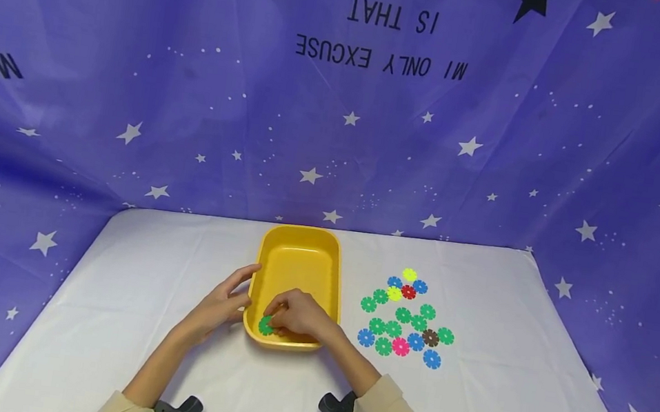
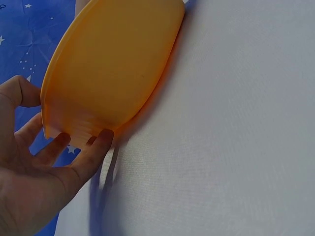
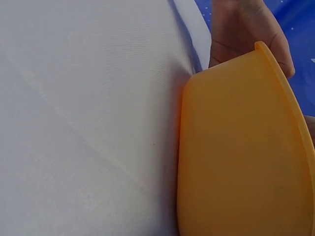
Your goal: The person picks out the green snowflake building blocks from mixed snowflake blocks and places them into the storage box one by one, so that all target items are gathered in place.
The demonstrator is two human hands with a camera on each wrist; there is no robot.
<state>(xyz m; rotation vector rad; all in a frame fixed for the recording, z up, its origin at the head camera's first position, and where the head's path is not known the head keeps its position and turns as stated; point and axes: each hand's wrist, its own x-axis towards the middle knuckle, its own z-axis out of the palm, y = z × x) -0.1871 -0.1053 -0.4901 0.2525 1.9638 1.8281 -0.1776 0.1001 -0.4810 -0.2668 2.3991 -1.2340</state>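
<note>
On the table lies a yellow tray (image 1: pixel 304 262), low end toward me. My left hand (image 1: pixel 216 306) rests against its left side, fingers spread, the tips touching the rim and outer wall; the left wrist view shows the same hand (image 2: pixel 42 169) at the tray's side (image 2: pixel 113 59). Inside the tray's near end, my right hand (image 1: pixel 300 313) pinches a green notched disc (image 1: pixel 266 325), partly covered by the fingers. In the right wrist view the tray wall (image 3: pixel 241 147) hides most of the right hand's work.
To the tray's right lie several loose notched discs: green (image 1: pixel 393 328), blue (image 1: pixel 431 359), pink (image 1: pixel 401 347), brown (image 1: pixel 430 338), red (image 1: pixel 408 292) and yellow (image 1: pixel 409 274). A purple star-patterned curtain (image 1: pixel 265 128) surrounds the white-covered table (image 1: pixel 505 396).
</note>
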